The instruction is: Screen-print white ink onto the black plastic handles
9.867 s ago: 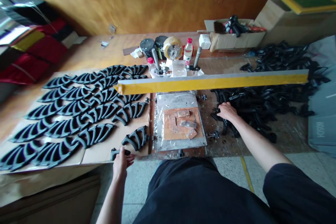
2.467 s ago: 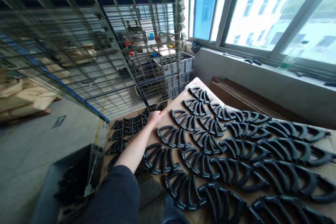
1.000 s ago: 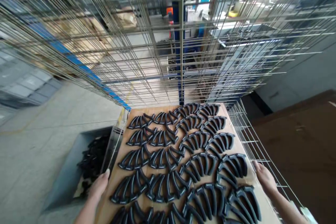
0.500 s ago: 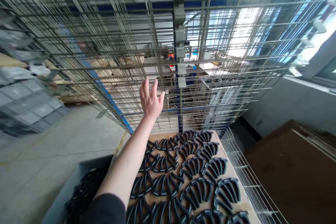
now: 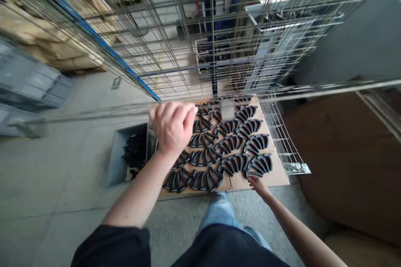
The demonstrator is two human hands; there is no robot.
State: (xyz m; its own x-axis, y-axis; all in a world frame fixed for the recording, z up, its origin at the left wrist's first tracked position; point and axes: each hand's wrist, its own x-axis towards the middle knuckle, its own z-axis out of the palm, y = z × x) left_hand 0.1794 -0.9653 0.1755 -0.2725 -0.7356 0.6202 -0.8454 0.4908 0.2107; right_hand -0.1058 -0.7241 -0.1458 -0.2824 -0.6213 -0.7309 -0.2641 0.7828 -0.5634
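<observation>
Black curved parts [image 5: 233, 164] lie in fan-shaped groups, row behind row, on a tan cardboard sheet [image 5: 280, 175]. This sheet rests on a low wire shelf [image 5: 288, 150], whose mesh shows along the right side. Bare cardboard runs along the near right corner.

Just left of the sheet, on the floor, sits an open grey bin [image 5: 114, 162] partly filled with a loose heap of black pieces, too dark to tell apart. Beyond the wire rack [image 5: 184, 37] stands a tall light-grey crate [image 5: 265, 52], heaped with dark items up to its rim. Left of that is a smaller open crate [image 5: 201, 69] with dark contents, blurred by the mesh. Grey boxes [image 5: 28, 75] are stacked at far left; their contents are hidden.

The left hand [image 5: 172, 127] is raised above the sheet, fingers curled around a blurred metal bar [image 5: 313, 92]. The right hand [image 5: 257, 184] is low, its fingertips at the sheet's near edge, beside the closest fan; whether it grips the cardboard cannot be told.
</observation>
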